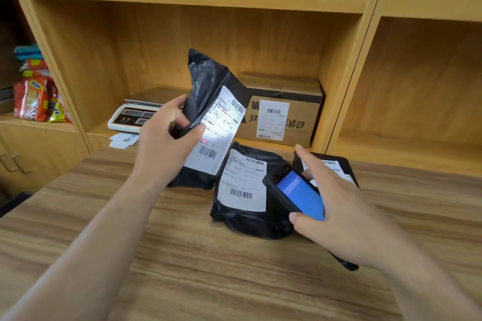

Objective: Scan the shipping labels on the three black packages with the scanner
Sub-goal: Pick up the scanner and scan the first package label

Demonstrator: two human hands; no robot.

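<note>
My left hand [167,135] is clamped on the first black package [206,101], propped up near the tabletop's [182,255] far edge, long axis tilted up and away, its label [217,133] facing right toward the scanner [297,194]. A red glow sits on the label (above the lower barcode, I judge). The second package [247,198] lies flat mid-table. My right hand [336,206] grips the scanner, over the third package [336,167].
</note>
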